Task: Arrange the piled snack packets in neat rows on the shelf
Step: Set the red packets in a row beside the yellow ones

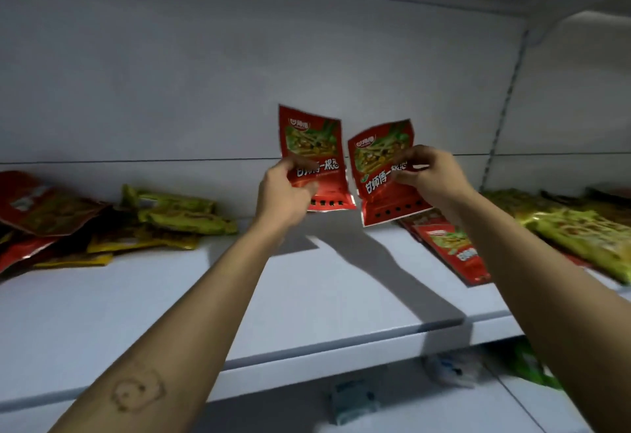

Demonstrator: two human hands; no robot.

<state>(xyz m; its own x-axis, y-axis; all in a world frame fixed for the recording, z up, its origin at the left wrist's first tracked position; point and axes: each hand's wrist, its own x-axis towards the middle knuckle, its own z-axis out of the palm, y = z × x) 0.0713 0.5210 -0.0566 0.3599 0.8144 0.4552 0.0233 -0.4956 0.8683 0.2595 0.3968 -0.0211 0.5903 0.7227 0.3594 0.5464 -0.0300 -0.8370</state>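
Currently two red snack packets sit up at frame centre, side by side. The left packet is upright, pinched at its lower half by the left hand. The right packet is tilted slightly, pinched mid-face by the right hand. Both are held over the back of the white shelf. The left pile of mixed red and yellow-green packets is at frame left, the right pile at frame right, with a flat red packet lying beside it
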